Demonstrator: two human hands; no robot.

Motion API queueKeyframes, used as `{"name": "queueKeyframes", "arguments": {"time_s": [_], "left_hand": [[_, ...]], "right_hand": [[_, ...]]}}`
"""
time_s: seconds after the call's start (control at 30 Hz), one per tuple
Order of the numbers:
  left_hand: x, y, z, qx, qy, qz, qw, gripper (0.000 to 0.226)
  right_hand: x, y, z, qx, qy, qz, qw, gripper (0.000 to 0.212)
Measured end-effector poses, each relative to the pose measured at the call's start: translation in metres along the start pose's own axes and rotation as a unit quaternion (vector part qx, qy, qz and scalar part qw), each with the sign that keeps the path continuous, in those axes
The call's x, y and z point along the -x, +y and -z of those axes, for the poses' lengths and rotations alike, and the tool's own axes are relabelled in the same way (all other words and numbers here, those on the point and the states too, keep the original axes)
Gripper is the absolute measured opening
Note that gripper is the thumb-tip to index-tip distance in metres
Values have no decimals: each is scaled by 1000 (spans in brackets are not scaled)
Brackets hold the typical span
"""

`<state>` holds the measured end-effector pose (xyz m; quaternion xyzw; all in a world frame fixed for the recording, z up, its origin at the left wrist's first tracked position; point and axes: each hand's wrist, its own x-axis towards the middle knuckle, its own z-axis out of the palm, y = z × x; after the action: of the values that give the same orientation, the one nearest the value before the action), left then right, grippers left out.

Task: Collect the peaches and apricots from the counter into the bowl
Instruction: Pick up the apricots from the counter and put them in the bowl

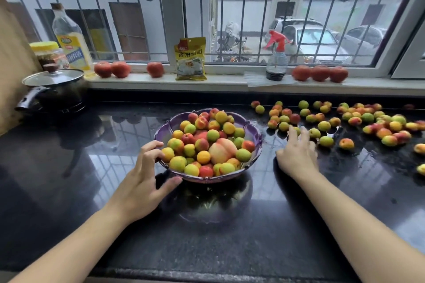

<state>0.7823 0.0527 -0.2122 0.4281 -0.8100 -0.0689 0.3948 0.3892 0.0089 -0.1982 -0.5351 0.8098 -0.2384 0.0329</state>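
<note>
Fingers (151, 146) of the left hand (143, 181) curl over the near-left rim of the purple bowl (254, 132), thumb hooked under the edge at the front: a holding grip, likely to keep the bowl from sliding on the glossy black counter (230, 236) while fruit goes in. Right hand (297, 156) lies palm down, fingers straight and slightly spread, tips among the nearest loose fruit; blurred, so contact with any one piece cannot be told. It holds nothing visible.

Bowl sits centre counter, heaped: many small apricots (203, 157), green-yellow to red, around one large pale peach (222, 150). Pile stands near rim height, so further pieces may roll off.

Loose apricots (324, 126) scatter over the counter to the right of the bowl, from just beyond the right hand's fingertips out to the frame's right edge. Most of the job remains, by my estimate.

Pose: both forearms enter from the bottom edge and angle inward. Left wrist bent toward the bowl. Right arm stretched further forward, hand flat and low over the counter, set for a rake or pick-up.

Windowsill (218, 82) behind carries tomatoes (155, 69), a yellow packet (190, 58), a spray bottle (276, 60). A lidded pot (55, 89) stands far left.
</note>
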Motion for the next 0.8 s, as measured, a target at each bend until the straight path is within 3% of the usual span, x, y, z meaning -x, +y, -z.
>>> {"name": "queueKeyframes", "arguments": {"time_s": [0.1, 0.2, 0.33, 0.47, 0.63, 0.8], "left_hand": [[0, 1, -1, -2, 22, -26, 999, 65], [3, -2, 0, 4, 40, -53, 998, 59], [3, -3, 4, 25, 33, -61, 997, 59], [3, -3, 8, 7, -16, 13, 1000, 78], [2, 2, 5, -18, 6, 6, 1000, 67], [1, 4, 6, -22, 10, -8, 1000, 65]], "right_hand": [[-26, -5, 6, 54, -33, -1, 998, 80], [-43, -3, 4, 66, -36, -19, 997, 73], [-43, 3, -10, 57, 80, 31, 995, 43], [-40, 10, -5, -64, 117, 12, 991, 43], [-20, -9, 30, -260, 134, 87, 952, 21], [16, -66, 46, -384, 9, 205, 900, 17]]}}
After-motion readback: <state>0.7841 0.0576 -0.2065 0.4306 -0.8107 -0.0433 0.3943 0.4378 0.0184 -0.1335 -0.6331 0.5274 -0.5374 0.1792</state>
